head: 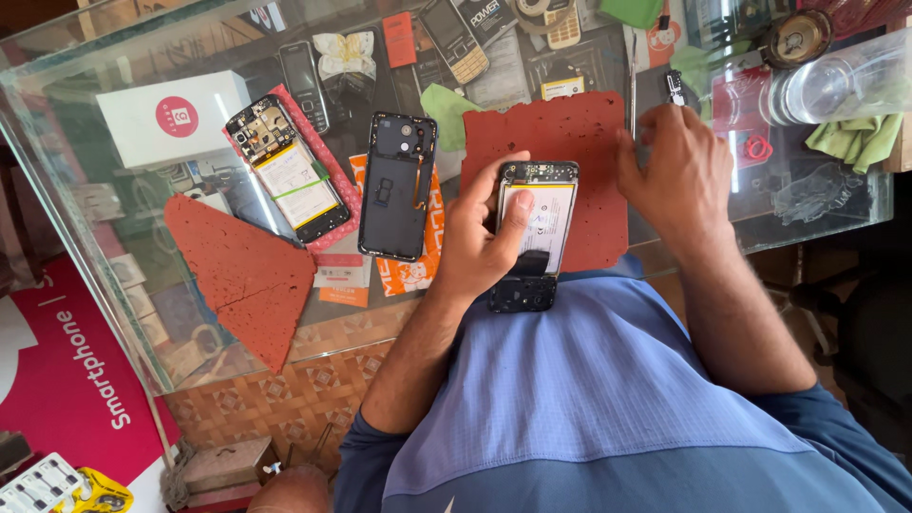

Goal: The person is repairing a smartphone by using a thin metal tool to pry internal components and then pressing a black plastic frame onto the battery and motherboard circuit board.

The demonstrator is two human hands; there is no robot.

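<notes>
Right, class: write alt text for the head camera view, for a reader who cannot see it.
A person's left hand holds an opened phone with its battery exposed on a red mat, while the right hand rests on the mat's far edge. Beside them on the glass counter lie a dark back cover and a second opened phone.

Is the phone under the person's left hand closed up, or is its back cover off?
Back cover off. The phone under the left hand shows its bare battery and circuit board, lying on the red mat.
</notes>
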